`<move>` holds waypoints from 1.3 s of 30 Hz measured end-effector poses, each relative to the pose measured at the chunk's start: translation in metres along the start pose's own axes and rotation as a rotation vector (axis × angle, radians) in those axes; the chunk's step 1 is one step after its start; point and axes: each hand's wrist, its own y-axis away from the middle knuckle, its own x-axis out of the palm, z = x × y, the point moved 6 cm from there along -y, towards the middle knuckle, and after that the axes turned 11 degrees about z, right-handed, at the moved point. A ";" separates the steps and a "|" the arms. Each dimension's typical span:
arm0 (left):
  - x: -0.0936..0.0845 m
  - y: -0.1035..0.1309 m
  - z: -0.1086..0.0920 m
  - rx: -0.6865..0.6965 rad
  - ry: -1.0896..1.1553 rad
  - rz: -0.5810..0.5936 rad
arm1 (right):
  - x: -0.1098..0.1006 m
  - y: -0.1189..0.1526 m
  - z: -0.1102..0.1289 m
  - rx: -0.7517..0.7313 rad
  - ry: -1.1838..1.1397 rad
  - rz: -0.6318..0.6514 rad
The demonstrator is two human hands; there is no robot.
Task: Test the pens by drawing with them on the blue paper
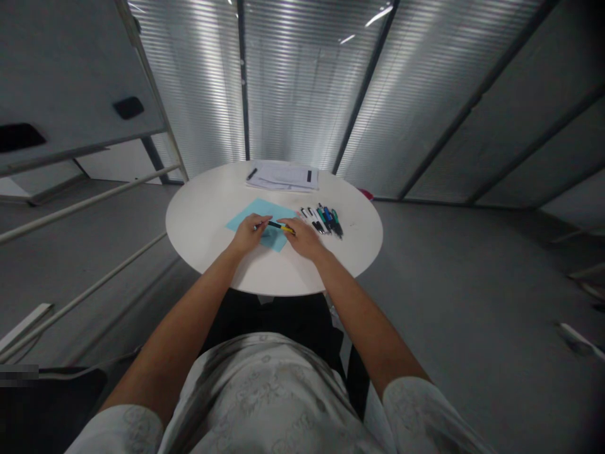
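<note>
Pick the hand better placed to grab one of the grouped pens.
Right hand, probably: it lies beside the grouped pens, while the left hand is farther away, over the blue sheet. Both hold the black-and-yellow pen, so the right may need freeing first.

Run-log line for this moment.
pen: over blue sheet | left hand: at dark end | right hand: holds yellow end | right of hands: loose pens
</note>
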 end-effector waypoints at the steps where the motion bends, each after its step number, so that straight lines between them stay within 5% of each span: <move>1: 0.000 0.000 0.001 -0.013 0.012 -0.009 | 0.001 0.000 0.000 -0.011 -0.009 0.000; 8: -0.005 0.002 0.010 -0.112 0.053 -0.109 | 0.002 -0.010 -0.032 0.111 -0.339 -0.214; 14: -0.003 0.002 0.001 -0.145 -0.219 -0.007 | -0.008 -0.012 -0.045 0.134 -0.501 -0.384; 24: 0.007 0.008 -0.014 -0.274 -0.515 0.185 | -0.012 -0.003 -0.043 0.122 -0.389 -0.431; 39: 0.015 0.009 -0.027 -0.091 -0.467 0.270 | -0.010 -0.001 -0.026 0.116 -0.173 -0.253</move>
